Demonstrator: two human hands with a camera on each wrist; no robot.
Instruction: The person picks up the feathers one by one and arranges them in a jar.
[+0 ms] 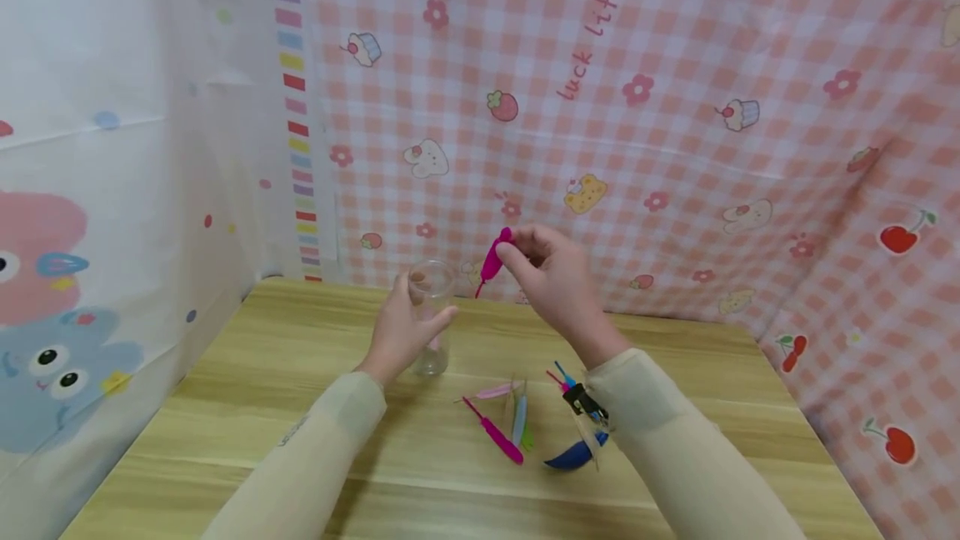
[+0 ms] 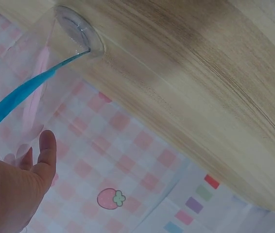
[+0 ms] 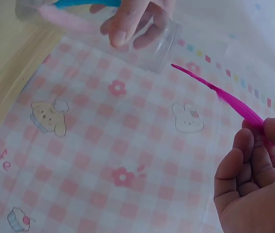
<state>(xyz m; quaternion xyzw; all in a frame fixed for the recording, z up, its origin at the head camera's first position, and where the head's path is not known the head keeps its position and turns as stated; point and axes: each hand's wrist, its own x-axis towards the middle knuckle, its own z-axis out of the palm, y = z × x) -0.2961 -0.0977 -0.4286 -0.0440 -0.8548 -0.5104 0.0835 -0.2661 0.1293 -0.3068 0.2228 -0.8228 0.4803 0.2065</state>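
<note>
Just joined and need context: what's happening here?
The person's left hand holds a clear jar upright; a blue feather and a pale pink feather are inside it. The right hand pinches a magenta feather, quill angled down, outside the jar. More feathers lie on the wooden table.

The pink-and-white checked cloth (image 1: 480, 36) bears the words "luck life" (image 1: 591, 33) in dark-pink, handwritten-style letters slanting steeply upward; the right wrist view shows only "ife" at its left edge. Dark lettering (image 1: 293, 430) on the left sleeve (image 1: 315, 457) is too small to read.
</note>
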